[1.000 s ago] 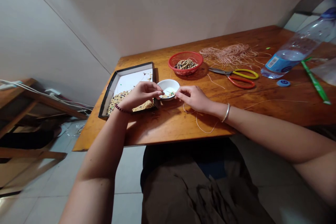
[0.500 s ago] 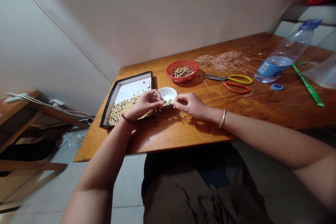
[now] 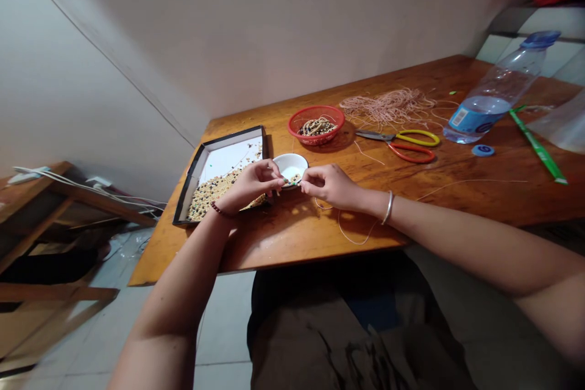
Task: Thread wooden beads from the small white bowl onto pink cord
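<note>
near edge first: both forearms reach over the brown wooden table (image 3: 283, 237), held low, which looks like a way to steady fine work. the left hand (image 3: 249, 186) has thumb and forefinger closed tight on a tiny green bead (image 3: 289, 181). the right hand (image 3: 331, 186) is pinched shut on the thin pale cord (image 3: 359, 243), and its slack loops back under the wrist. the 2 pinches almost meet, right at the near rim of the small white round bowl (image 3: 295, 161), so a slipped bead would probably drop inside. just left sits the black-rimmed shallow tray (image 3: 223, 158) of tan beads. further back are a red plastic mesh basket (image 3: 315, 139), yellow-and-orange scissors (image 3: 414, 146), a tangle of pink cords (image 3: 388, 103) and a clear plastic bottle (image 3: 496, 94). nothing crowds the hands.
</note>
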Action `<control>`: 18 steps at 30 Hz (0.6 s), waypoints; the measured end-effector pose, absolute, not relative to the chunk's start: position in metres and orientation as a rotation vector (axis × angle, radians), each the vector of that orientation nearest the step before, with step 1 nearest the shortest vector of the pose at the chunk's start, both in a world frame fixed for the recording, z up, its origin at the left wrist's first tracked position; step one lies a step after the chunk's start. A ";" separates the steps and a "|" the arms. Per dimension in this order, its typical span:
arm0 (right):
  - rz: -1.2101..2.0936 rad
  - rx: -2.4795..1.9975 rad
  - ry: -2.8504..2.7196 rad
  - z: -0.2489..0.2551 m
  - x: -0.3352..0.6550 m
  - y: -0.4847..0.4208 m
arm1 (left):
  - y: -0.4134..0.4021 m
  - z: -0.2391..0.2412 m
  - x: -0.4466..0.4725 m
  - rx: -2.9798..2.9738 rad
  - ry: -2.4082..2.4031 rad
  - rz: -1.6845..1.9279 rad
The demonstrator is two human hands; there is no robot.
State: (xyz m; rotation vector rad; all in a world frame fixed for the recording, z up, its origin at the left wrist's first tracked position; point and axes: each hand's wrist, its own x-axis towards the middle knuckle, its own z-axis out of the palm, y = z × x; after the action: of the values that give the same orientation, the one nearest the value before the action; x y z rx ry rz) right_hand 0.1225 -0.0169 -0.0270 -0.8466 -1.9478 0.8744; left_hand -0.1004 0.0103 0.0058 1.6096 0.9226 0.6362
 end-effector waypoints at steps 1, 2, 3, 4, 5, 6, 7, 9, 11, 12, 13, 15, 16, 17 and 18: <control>0.875 -0.846 -1.947 -0.027 0.122 -0.017 | 0.010 0.006 -0.100 1.615 0.925 0.637; 0.876 -0.844 -1.946 -0.026 0.122 -0.017 | 0.010 0.006 -0.100 1.621 0.931 0.637; 0.877 -0.843 -1.946 -0.026 0.122 -0.017 | 0.010 0.007 -0.100 1.626 0.940 0.635; 0.878 -0.841 -1.946 -0.026 0.122 -0.018 | 0.010 0.007 -0.100 1.629 0.949 0.636; 0.880 -0.840 -1.946 -0.026 0.122 -0.018 | 0.010 0.007 -0.100 1.629 0.957 0.637; 0.884 -0.838 -1.947 -0.026 0.122 -0.018 | 0.009 0.008 -0.100 1.629 0.963 0.636; 0.887 -0.839 -1.946 -0.026 0.122 -0.018 | 0.009 0.008 -0.100 1.629 0.965 0.636; 0.887 -0.844 -1.946 -0.027 0.122 -0.018 | 0.009 0.008 -0.099 1.633 0.962 0.638; 0.877 -0.852 -1.948 -0.027 0.122 -0.017 | 0.009 0.008 -0.100 1.635 0.957 0.637; 0.869 -0.856 -1.950 -0.027 0.122 -0.017 | 0.009 0.008 -0.100 1.634 0.953 0.639; 0.860 -0.862 -1.952 -0.027 0.122 -0.017 | 0.009 0.008 -0.100 1.632 0.949 0.639; 0.848 -0.874 -1.958 -0.027 0.121 -0.017 | 0.009 0.009 -0.100 1.625 0.939 0.636; 0.844 -0.879 -1.959 -0.027 0.121 -0.018 | 0.009 0.009 -0.100 1.623 0.936 0.635; 0.844 -0.881 -1.961 -0.026 0.121 -0.018 | 0.009 0.009 -0.100 1.624 0.936 0.634; 0.845 -0.880 -1.963 -0.026 0.121 -0.018 | 0.008 0.009 -0.100 1.628 0.938 0.632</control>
State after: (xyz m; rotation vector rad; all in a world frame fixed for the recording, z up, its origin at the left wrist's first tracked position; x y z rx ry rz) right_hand 0.1213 -0.0182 -0.0258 -0.8802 -1.9626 0.8446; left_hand -0.0996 0.0084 0.0093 1.6275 0.9382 0.6325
